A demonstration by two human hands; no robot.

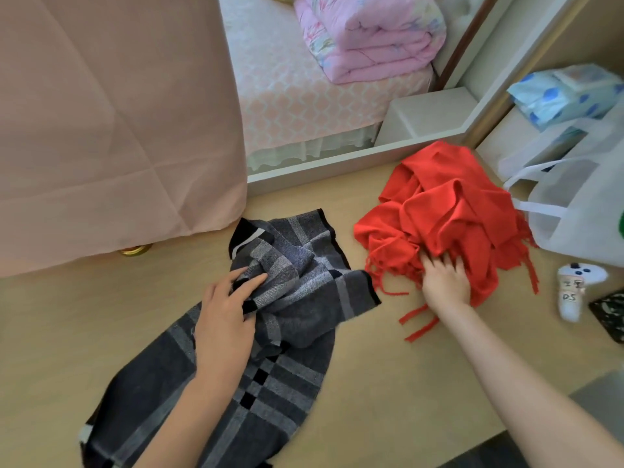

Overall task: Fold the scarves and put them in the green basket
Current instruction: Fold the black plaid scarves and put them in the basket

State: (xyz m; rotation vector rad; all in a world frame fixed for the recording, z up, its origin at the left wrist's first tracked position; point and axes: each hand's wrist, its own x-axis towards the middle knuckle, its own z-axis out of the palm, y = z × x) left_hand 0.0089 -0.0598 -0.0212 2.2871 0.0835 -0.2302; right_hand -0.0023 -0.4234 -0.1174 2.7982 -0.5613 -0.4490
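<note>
Grey checked woven scarf [293,376] and red fringed knit scarf [449,211] lie crumpled side by side on the tan floor [388,366].
White fabric bag [580,211] stands just beside the red heap, contents hidden; left grip [224,319] pinches a bunched grey fold; right grip [444,282] rests spread-fingered on red fringe.

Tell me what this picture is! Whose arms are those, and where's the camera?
There is no machine here. The arms belong to a person, and the camera sits on their head, looking down, so you see what they see. Their hands are the grips. The left grip pinches a fold of the grey checked scarf, which lies crumpled on the floor. The right grip reaches into the red scarf heaped beside it. Its fingertips are hidden in the cloth, so I can't tell if it holds anything. A white bag stands to the right.
</note>
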